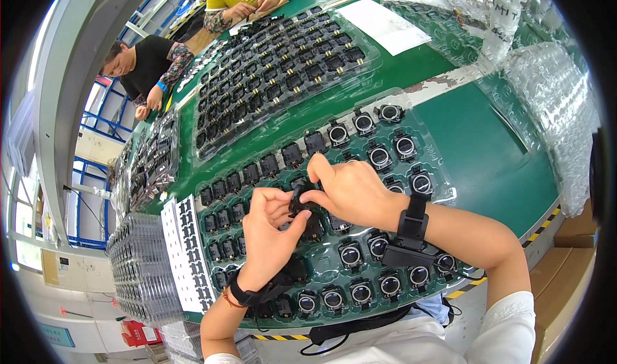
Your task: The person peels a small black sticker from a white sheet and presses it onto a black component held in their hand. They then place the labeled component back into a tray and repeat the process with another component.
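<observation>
Black plastic is what we handle here: a small black component (297, 201) is held between both hands above the near clear blister tray (443, 200). Our left hand (267, 232) comes up from the lower edge with its fingers curled around the component's lower left side and the thumb closing toward it. Our right hand (350, 190) reaches in from the right, its thumb and forefinger pinching the component's right edge; the remaining fingers are folded. Neither hand is spread flat.

The component lies directly between the two hands, touching both, and sits just above the middle rows of the tray. Its long axis appears to run roughly up and down in the view, tilted slightly, though the fingers hide most of its outline and we cannot tell the exact orientation. Both hands are equally close, since both are in contact.

The tray's right pockets hold round lens modules (350, 255), and its left pockets hold darker square housings (250, 172). A second tray of black parts (283, 62) lies farther away on the green bench (495, 158), well apart from the hands. Two other people (151, 65) work at the far end.
</observation>
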`<state>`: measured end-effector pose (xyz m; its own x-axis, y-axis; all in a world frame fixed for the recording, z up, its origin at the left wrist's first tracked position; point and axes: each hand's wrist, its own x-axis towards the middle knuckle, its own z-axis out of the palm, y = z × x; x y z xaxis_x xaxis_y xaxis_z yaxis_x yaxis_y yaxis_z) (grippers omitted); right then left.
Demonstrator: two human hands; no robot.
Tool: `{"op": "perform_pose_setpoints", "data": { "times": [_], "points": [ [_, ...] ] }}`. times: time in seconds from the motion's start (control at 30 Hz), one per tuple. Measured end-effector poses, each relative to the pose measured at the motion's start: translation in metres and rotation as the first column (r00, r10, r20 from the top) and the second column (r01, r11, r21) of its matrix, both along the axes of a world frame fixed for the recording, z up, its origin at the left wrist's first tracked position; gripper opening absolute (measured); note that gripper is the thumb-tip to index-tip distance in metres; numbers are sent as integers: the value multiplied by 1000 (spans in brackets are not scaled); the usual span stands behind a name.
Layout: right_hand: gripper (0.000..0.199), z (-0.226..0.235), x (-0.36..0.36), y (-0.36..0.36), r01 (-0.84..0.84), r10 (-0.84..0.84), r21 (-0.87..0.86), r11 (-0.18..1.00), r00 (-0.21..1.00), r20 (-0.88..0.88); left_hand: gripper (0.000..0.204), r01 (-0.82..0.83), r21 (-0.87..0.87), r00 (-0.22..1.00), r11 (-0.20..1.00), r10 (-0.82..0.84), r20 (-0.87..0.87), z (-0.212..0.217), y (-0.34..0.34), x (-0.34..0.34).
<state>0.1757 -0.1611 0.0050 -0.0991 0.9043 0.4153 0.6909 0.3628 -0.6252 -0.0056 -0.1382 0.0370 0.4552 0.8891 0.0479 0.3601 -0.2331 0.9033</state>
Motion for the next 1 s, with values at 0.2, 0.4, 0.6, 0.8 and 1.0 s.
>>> {"op": "perform_pose_setpoints", "data": {
  "times": [0.2,0.4,0.6,0.8,1.0],
  "points": [
    [20,-4,-2,1,-49,68,112,992,983,-171,44,80,-259,964,963,-9,264,14,2,-1],
    [16,-3,0,2,-22,35,55,998,968,-247,42,108,-335,955,936,-3,298,28,-8,-7],
    [14,-4,0,4,-33,52,90,995,973,-227,33,215,-119,974,969,-222,-50,24,-19,-24],
    [14,-5,0,3,-57,75,83,995,969,-234,23,291,-147,883,945,-325,-338,25,-39,-21],
    [13,-5,1,4,-61,80,93,994,970,-228,22,417,54,836,908,-359,-415,13,-41,-23]
  ]
}}
